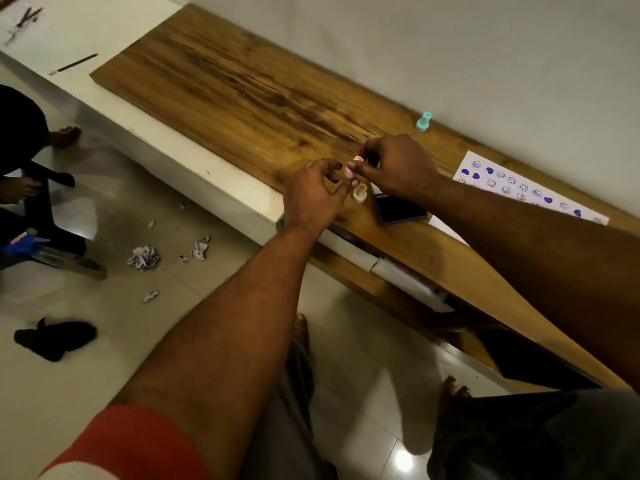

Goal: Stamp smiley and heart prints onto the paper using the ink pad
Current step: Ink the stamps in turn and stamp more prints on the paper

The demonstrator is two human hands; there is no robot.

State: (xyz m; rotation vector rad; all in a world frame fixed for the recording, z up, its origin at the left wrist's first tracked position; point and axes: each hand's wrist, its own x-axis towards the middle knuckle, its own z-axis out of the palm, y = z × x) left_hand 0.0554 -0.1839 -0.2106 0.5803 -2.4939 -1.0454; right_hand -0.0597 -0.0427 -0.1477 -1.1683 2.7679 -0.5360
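A small pink stamp is pinched in the fingertips of my right hand above the wooden tabletop. My left hand is right beside it, fingers spread and touching the stamp's other end. A cream stamp stands on the table just below my hands. The open ink pad with its dark surface lies to the right of it. A white paper strip with purple smiley and heart prints lies further right, partly hidden by my right forearm. A teal stamp stands by the wall.
The wall runs along the table's far edge. A white ledge borders the wood on the left. Crumpled paper scraps and a dark cloth lie on the tiled floor. Another person's feet and legs are at far left.
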